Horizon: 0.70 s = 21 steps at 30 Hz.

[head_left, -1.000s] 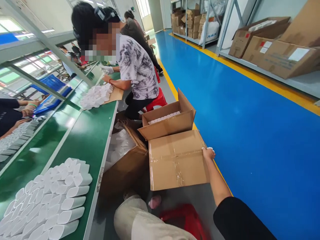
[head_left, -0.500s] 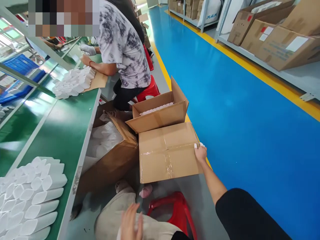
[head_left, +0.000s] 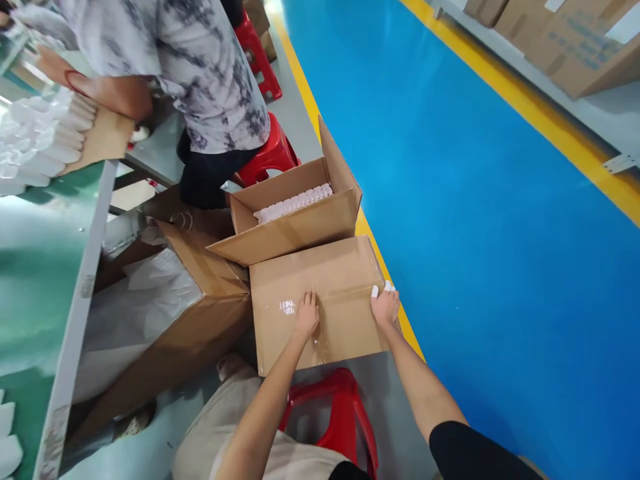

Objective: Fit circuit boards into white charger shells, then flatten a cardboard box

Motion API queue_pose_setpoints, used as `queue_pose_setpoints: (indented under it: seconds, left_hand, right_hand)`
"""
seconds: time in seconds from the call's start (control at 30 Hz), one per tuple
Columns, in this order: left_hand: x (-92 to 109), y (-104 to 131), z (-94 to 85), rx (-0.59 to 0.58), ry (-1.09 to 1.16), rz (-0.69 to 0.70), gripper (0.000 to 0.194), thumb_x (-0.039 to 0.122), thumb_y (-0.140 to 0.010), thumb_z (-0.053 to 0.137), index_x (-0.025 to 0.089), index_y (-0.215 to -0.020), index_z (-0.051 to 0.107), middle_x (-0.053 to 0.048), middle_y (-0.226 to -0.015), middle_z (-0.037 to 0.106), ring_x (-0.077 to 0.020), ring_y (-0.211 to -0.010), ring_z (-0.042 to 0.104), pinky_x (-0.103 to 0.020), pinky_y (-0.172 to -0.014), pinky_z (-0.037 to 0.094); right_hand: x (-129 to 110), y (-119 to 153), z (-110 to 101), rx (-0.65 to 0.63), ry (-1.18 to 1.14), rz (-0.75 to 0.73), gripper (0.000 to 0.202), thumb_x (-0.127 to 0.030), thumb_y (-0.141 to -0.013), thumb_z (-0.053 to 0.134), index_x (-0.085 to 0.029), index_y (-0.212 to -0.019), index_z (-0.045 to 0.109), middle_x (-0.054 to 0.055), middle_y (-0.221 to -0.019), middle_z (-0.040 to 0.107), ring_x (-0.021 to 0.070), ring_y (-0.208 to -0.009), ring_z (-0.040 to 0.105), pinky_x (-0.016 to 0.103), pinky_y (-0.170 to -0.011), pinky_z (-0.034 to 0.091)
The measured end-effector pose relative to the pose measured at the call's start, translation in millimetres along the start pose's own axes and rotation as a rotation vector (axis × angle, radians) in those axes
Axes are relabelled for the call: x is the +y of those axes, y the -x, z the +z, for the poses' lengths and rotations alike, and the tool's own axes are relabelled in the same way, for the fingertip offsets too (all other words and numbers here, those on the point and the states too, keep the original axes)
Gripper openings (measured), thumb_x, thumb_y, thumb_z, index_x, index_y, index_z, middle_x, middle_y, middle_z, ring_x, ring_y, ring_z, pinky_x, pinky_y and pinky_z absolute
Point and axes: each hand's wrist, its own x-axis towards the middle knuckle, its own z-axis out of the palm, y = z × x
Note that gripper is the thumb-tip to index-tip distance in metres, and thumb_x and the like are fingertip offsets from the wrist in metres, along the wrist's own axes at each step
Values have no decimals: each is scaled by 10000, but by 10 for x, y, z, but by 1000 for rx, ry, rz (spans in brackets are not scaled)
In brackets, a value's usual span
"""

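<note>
Both your hands on the closed box (head_left: 350, 270) beside the bench (head_left: 45, 233).
Nearest, a red stool (head_left: 345, 413) stands just this side of the box. Your left hand (head_left: 307, 316) rests on top, fingers extended and gripping nothing; your right hand (head_left: 386, 308) has its fingers narrowed on the right edge, white covers (head_left: 375, 291) on some tips. To the left, a carton (head_left: 170, 340) holds white wrapping. Just beyond, an open box (head_left: 300, 233) contains pale pieces (head_left: 295, 203). Farther, a person (head_left: 210, 87) sits on another stool (head_left: 273, 150).
</note>
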Motion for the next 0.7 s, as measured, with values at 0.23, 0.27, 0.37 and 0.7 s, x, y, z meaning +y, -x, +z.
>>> queue_pose_setpoints:
  seconds: [0.23,0.27,0.37,0.7]
  left_hand:
    - [21,43,61,-70,-50,16,479,326,-954,584,169,-1394,480,-138,-1512,407,-322,-1422,355,-595,-1157,312]
    - [25,42,66,-71,-51,14,484,330,-955,581,169,-1399,475,-139,-1516,401,-323,-1424,351,-596,-1156,311]
    - [30,47,76,-71,-47,14,525,366,-958,572,166,-1426,446,-151,-1530,380,-333,-1434,333,-605,-1165,290]
    - [-226,55,26,-29,62,104,441,316,-956,582,196,-1373,502,-125,-1492,429,-297,-1361,433,-552,-1122,383]
  right_hand:
    - [66,-9,64,-1,31,-77,591,-369,-972,295,-15,-1432,407,274,-1350,544,379,-1223,500,513,-1001,403]
    - [73,-3,71,-1,32,-112,585,-368,-973,299,-35,-1444,396,260,-1392,519,374,-1259,476,523,-1028,385]
    - [100,27,60,-14,37,-251,552,-356,-973,327,-114,-1464,393,198,-1492,448,347,-1368,379,577,-1118,283]
    - [-358,345,174,-226,131,-809,409,-216,-951,441,-175,-1328,592,124,-1388,593,262,-1351,463,519,-1183,263]
